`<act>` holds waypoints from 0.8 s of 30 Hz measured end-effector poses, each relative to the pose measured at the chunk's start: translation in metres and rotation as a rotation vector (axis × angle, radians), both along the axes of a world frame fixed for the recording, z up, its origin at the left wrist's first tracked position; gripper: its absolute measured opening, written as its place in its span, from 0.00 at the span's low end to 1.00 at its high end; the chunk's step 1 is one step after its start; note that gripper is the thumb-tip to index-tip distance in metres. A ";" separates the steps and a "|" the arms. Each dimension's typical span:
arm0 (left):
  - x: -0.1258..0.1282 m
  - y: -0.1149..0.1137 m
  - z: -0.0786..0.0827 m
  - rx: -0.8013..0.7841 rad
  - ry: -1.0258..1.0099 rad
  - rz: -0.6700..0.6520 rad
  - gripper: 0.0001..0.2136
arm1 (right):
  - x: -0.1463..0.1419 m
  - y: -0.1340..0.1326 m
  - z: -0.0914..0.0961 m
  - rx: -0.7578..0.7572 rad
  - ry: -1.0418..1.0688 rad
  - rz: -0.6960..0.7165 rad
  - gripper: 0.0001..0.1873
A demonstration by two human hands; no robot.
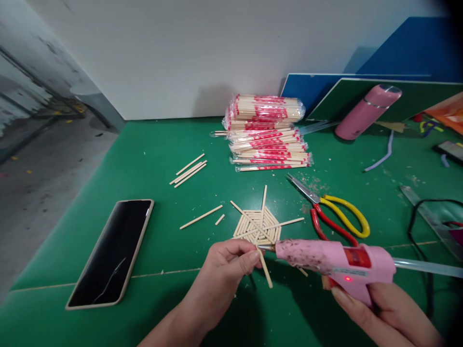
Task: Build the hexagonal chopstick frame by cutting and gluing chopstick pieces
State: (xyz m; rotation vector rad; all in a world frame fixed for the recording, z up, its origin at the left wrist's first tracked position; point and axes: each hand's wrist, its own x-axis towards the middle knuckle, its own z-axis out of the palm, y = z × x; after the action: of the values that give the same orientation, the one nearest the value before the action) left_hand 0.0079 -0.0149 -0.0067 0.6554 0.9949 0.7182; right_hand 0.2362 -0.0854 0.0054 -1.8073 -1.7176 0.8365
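My right hand [379, 308] is wrapped around the handle of a pink hot glue gun [311, 255], whose red light is lit. A clear glue stick [427, 266] sticks out of its back end. The nozzle points left and meets the near side of a web of wooden sticks [258, 224], close to my left fingertips. My left hand [231, 262] is closed in a pinch on the near edge of that web, beside one of its outward arms. Whether a separate small piece sits between those fingers is hidden. Several arms jut out past the web's ringed middle.
Loose sticks [190, 173] and one longer stick [201, 217] lie left of the web. Scissors-like pliers [325, 205] with red and yellow handles rest at right. Behind are wrapped chopsticks [269, 135] and a pink flask [369, 113]. A phone [112, 253] lies at left; a black cable [412, 221] curls at right.
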 end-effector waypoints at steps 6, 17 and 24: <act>0.000 0.000 0.002 -0.004 -0.011 -0.006 0.07 | 0.000 0.001 -0.003 0.045 -0.024 -0.027 0.10; 0.000 0.001 0.001 -0.041 -0.104 0.070 0.05 | 0.017 -0.001 -0.016 0.076 -0.058 0.140 0.11; -0.001 0.002 0.000 -0.070 -0.091 0.080 0.06 | 0.015 -0.001 -0.013 0.124 -0.093 0.150 0.13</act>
State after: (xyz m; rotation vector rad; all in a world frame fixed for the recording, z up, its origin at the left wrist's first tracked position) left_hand 0.0070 -0.0128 -0.0067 0.5200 0.9618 0.7733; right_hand 0.2512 -0.0868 -0.0076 -1.6757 -1.9393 0.6977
